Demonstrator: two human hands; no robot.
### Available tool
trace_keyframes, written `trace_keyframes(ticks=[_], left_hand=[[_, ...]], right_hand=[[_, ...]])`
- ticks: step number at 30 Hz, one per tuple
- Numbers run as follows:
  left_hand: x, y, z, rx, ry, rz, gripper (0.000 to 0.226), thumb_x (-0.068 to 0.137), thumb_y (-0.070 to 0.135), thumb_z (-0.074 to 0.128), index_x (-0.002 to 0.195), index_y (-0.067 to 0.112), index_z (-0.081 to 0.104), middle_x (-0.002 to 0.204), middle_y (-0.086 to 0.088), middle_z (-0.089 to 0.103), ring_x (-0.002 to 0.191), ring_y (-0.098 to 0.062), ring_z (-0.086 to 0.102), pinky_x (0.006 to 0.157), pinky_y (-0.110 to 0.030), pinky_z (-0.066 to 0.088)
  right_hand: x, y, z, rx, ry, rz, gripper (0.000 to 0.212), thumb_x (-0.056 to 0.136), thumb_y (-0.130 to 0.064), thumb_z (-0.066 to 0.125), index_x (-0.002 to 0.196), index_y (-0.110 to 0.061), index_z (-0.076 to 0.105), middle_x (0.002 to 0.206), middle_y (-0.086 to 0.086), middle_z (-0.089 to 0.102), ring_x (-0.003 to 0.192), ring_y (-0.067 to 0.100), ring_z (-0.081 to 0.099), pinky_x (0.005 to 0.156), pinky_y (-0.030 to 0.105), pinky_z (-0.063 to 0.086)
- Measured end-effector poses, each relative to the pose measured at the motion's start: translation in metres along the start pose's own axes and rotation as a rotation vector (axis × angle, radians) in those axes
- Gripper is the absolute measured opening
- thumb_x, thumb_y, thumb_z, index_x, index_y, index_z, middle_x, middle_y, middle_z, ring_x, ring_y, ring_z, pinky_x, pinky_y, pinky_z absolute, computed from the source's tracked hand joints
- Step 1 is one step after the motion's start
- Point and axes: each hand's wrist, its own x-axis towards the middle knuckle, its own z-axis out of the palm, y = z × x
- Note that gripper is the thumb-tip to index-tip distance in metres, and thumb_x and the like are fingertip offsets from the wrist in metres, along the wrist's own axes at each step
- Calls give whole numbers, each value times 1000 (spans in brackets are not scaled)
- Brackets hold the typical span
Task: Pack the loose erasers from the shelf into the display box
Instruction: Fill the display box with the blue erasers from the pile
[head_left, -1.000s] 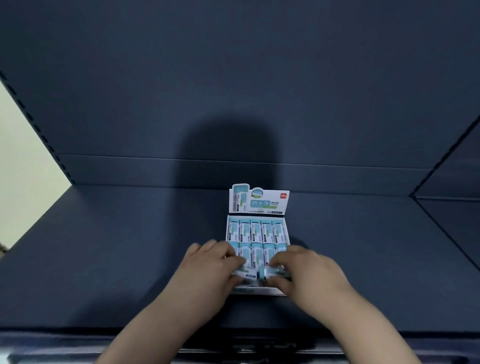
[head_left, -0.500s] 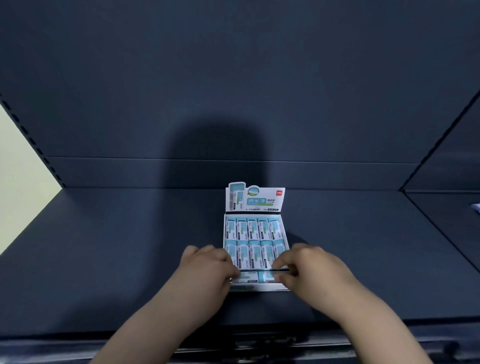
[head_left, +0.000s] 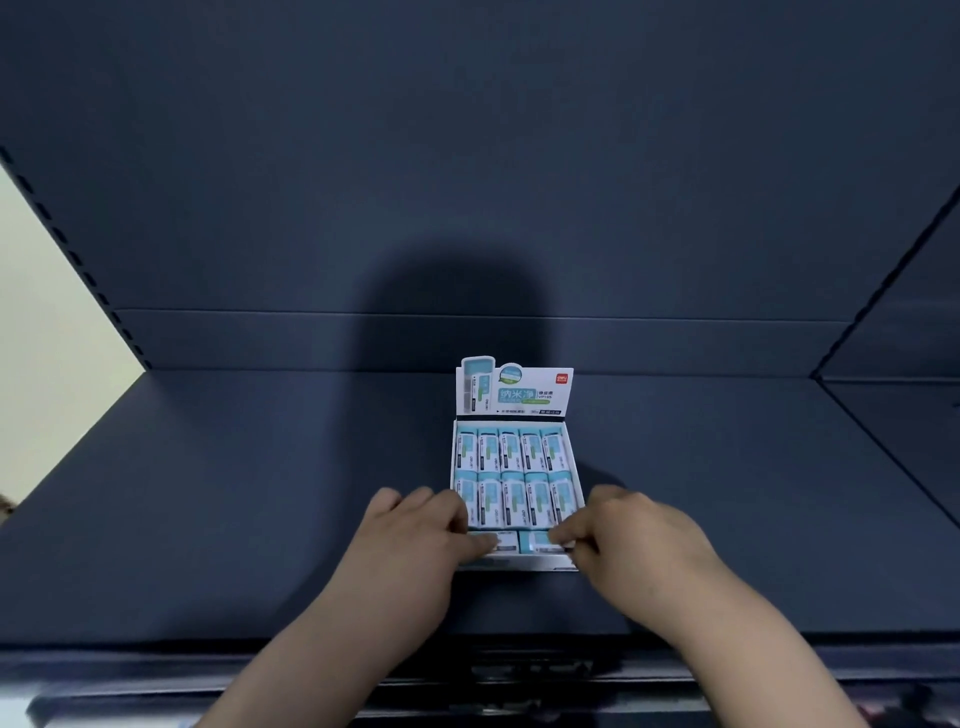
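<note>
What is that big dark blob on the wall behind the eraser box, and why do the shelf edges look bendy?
In the head view, the blob is a shadow on the shelf's back panel, probably the person's own, with light coming from behind them. Also in the head view, the wide-angle lens splays the shelf edges outward. The display box print looks soft, and both hands, left hand and right hand, are dimly lit.

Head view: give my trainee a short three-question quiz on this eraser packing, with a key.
1. True or false: the white cardboard display box has its printed header card upright at the back.
2. How many teal-and-white wrapped erasers fill the back row?
3. Which row do the left hand and right hand work at: A back, B middle, C front?

Key: 1 true; 2 five; 3 C.
</note>
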Motion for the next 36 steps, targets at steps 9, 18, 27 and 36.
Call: trace_keyframes(ticks=[9,18,27,36], left_hand=[[4,2,-4,-32,-5,-117,57,48,8,71,99,32,72,74,11,54,61,-11,56,59,-25,32],[15,1,3,18,-12,-301,54,59,18,80,112,12,68,72,3,56,54,-15,56,51,-28,35],[19,-1,6,63,-87,-345,45,75,24,50,114,10,66,64,6,59,47,-12,55,51,-27,31],[56,23,-9,121,146,-235,51,85,38,33,115,12,65,75,2,62,65,-21,58,57,-34,42]], right_hand=[[1,-2,2,-9,142,21,33,93,-32,40,121,-40,56,113,-13,52,101,15,57,74,24,44],[7,8,16,52,178,109,34,93,-32,40,127,-39,44,110,-6,54,101,20,57,70,29,44],[10,12,18,62,178,77,37,93,-31,40,129,-38,40,110,-8,54,101,19,57,74,30,47],[7,32,-1,62,279,80,61,92,-56,37,146,-38,14,123,-10,53,108,12,54,76,27,45]])
